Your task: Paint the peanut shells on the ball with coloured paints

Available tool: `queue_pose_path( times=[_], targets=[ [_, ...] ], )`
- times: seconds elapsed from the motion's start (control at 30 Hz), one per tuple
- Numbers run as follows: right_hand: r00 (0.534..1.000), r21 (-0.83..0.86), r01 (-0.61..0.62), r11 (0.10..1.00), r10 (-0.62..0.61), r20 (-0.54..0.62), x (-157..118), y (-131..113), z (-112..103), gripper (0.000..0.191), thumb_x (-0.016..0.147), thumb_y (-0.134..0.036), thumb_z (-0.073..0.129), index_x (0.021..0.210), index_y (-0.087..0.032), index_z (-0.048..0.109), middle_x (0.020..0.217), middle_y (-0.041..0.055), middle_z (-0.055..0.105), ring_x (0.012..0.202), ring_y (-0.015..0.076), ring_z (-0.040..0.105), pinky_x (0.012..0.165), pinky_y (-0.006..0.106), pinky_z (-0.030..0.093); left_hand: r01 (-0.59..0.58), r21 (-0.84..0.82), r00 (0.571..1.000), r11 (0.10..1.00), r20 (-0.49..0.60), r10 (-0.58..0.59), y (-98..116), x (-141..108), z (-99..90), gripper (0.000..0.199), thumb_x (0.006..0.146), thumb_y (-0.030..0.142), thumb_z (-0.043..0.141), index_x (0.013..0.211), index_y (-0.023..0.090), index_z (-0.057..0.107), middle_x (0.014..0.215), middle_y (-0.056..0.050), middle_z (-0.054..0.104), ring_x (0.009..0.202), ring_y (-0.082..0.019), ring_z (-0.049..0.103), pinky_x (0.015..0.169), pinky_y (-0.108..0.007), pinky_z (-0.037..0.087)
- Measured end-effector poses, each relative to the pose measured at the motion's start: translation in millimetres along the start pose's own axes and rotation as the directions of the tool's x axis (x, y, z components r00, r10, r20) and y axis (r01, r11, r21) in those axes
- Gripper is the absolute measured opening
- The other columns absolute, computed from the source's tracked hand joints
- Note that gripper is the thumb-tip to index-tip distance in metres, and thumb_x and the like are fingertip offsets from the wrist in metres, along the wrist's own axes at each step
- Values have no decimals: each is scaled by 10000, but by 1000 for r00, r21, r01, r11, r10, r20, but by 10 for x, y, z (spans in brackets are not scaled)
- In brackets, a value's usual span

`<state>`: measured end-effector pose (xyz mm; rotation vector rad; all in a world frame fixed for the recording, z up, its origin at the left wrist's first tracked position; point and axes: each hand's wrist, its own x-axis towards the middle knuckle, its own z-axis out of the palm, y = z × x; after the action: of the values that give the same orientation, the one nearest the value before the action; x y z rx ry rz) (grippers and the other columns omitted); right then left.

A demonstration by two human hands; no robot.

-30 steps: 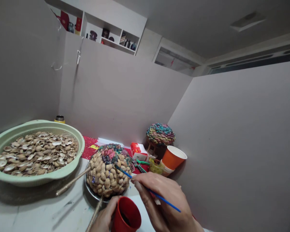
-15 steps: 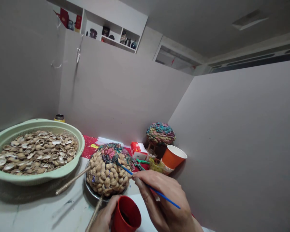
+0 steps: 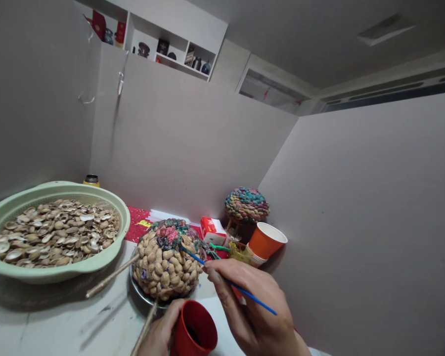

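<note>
A dome covered in peanut shells (image 3: 165,269) sits in a shallow metal dish (image 3: 139,294), its top painted pink, teal and dark tones, its lower part bare. Two thin sticks (image 3: 113,276) jut from its side. My right hand (image 3: 252,301) pinches a blue paintbrush (image 3: 197,258), whose tip touches the shells near the edge of the painted area. My left hand (image 3: 161,329) is wrapped round a red cup (image 3: 197,326) with something dark inside, close in front of the dome. Part of the left hand is hidden behind the cup and cut off by the frame.
On the left stands a green plastic colander (image 3: 122,217) of peanut shells. Behind the dome are a red and white box (image 3: 213,228), a multicoloured shell-covered dome (image 3: 246,203) on legs, an orange paper cup (image 3: 261,242) and green-handled pliers (image 3: 218,247). Grey partitions (image 3: 193,143) enclose the table.
The brush tip has shifted very slightly on the shells, along with my right hand. The red cup and the dome stay practically where they were.
</note>
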<state>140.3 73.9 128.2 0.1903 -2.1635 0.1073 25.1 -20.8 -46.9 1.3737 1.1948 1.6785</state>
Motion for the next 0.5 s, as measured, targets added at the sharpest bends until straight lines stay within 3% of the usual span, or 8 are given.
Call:
queue_pose_path(
  times=[0.13, 0.23, 0.37, 0.5],
  targets=[
    [1000, 0, 20, 1000, -20, 20, 17, -61, -41, 232, 879, -21, 559, 1057, -156, 620, 855, 66, 747, 756, 157, 728, 666, 239, 577, -11, 29, 1000, 1000, 22, 11, -73, 50, -7, 761, 662, 591, 766, 1277, 198, 551, 1126, -124, 705, 971, -289, 661, 903, -373, 520],
    [1000, -29, 6, 1000, -7, -11, 25, -57, -34, 235, 876, -2, 560, 1050, -148, 620, 876, 78, 754, 778, 156, 735, 700, 238, 588, 44, 21, 999, 999, -2, -44, -84, 36, 16, 727, 659, 538, 794, 1267, 218, 556, 1135, -102, 706, 969, -271, 664, 887, -339, 525],
    [998, -51, 6, 999, -9, -63, 21, -2, 14, 215, 890, -16, 561, 1035, -160, 627, 866, 82, 761, 764, 161, 741, 687, 243, 600, 130, -10, 991, 991, -44, -130, 35, -9, 56, 705, 670, 521, 796, 1263, 230, 551, 1155, -84, 691, 938, -238, 651, 859, -304, 525],
    [999, -42, 1, 999, -2, -43, 22, 11, 32, 211, 888, -24, 559, 1027, -166, 627, 853, 76, 760, 734, 170, 741, 649, 256, 602, 56, -9, 998, 998, -18, -57, 190, -15, 46, 705, 706, 595, 741, 1258, 197, 557, 1153, -105, 675, 909, -234, 631, 910, -349, 500]
  ],
)
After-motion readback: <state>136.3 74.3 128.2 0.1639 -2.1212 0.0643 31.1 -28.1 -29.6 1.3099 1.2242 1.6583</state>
